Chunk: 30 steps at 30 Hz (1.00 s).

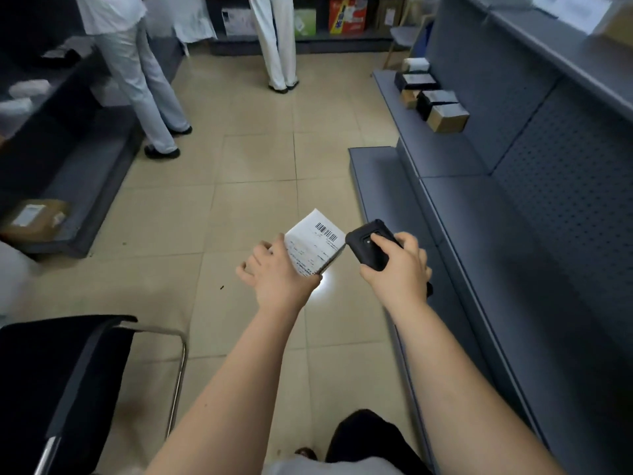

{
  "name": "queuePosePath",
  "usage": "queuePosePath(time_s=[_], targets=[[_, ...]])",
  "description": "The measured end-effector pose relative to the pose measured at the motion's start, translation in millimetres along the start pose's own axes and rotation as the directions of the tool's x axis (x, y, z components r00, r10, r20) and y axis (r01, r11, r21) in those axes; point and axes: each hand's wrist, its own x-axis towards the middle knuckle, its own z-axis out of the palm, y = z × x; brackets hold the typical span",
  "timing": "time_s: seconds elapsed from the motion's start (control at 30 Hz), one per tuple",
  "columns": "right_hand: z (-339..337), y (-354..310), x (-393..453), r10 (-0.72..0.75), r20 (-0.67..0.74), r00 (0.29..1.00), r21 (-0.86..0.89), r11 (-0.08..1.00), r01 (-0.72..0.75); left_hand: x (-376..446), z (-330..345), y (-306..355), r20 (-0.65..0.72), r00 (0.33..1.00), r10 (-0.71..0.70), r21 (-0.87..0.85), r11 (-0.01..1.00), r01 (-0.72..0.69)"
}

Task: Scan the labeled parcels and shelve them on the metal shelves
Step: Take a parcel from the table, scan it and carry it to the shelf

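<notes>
Parcels come first: a small white box-shaped parcel with a barcoded paper label (315,246) sits in the left hand (274,274), held out over the tiled floor (239,166) in front of the body. That hand's grip is closed round the parcel's near lower edge, label face turned up. The right hand (399,265) has its grip wrapped round a black handheld scanner (368,248), one finger lying on its upper face. The scanner's nose is just beside the parcel's right corner, possibly touching; the blur does not settle it.

The relation that matters: the barcode lies up and to the left of the scanner's head, at the parcel's far end, so the right hand is the nearer one to read it. The parcel's long axis runs from the left hand away toward the far right.

Grey metal shelves (479,207) run along the right side, close to the right arm. The nearer stretch of shelf carries nothing visible, while farther along stands a cluster of small black and brown boxes (435,104) (already shelved, I judge). Another brown carton (34,219) rests on a low shelf at the left. Shelving looks not yet done for this parcel.
</notes>
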Motion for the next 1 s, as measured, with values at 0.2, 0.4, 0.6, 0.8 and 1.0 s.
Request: queuePosePath(time_s=[0.2, 0.4, 0.6, 0.8, 1.0], targets=[[30.7, -8.0, 167.4, 0.058, -0.033, 0.998, 0.028, 0.998, -0.057, 155.9, 54.6, 46.5, 0.001, 0.997, 0.082, 0.052, 0.995, -0.082], [33.6, -33.8, 348.8, 0.038, -0.038, 0.999, 0.036, 0.999, -0.037, 319.1, 80.1, 130.8, -0.011, 0.994, 0.113, 0.106, 0.988, -0.111], [32.4, -45.4, 485.3, 0.083, -0.071, 0.994, 0.032, 0.996, -0.081, 446.2, 104.9, 194.1, -0.001, 0.986, 0.167, 0.054, 0.984, -0.167], [50.3, -24.4, 599.8, 0.28, -0.129, 0.951, 0.051, 0.96, -0.276, 577.6, 163.1, 258.3, 0.145, 0.94, 0.309, 0.057, 0.946, -0.32], [55.3, -14.3, 684.9, 0.526, -0.206, 0.825, 0.125, 0.851, -0.511, 674.4, 216.5, 343.0, 0.326, 0.79, 0.52, 0.094, 0.813, -0.574]])
